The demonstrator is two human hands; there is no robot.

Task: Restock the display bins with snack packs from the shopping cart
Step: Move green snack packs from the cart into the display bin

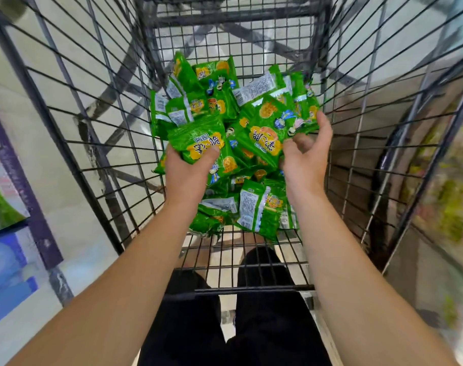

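— Where are we with the snack packs (233, 143)?

— They lie heaped in the shopping cart (98, 143), a loose green pile on its wire floor, some face up, some showing their printed backs. Both our arms reach down into the basket. No display bin shows plainly from here; the blurred shapes at either side we cannot name.

— And the hands?

— Our left hand (185, 173) grips one pack (198, 143) at its near edge, thumb on top across the yellow label, fingers tucked underneath and out of sight. Our right hand (307, 157) is half curled at the right of the heap: its thumb presses on the edge of a pack (267, 130) propped up there, and the fingers bend in below it. Whether they pinch that pack properly or only steady it, we cannot tell.

— How do we expect these to handle?

— Light, we judge, and puffed with air, so they should give under the fingers. The film looks glossy, so likely slick, and packs stacked in a handful may slide off one another. The contents probably crush easily, so we shouldn't squeeze the middle hard.

— Best place to take hold, then?

— By the flat crimped seam at an end, or cradled from underneath with the thumb laid lightly on top. For several at once, we scoop with both hands rather than clamp.
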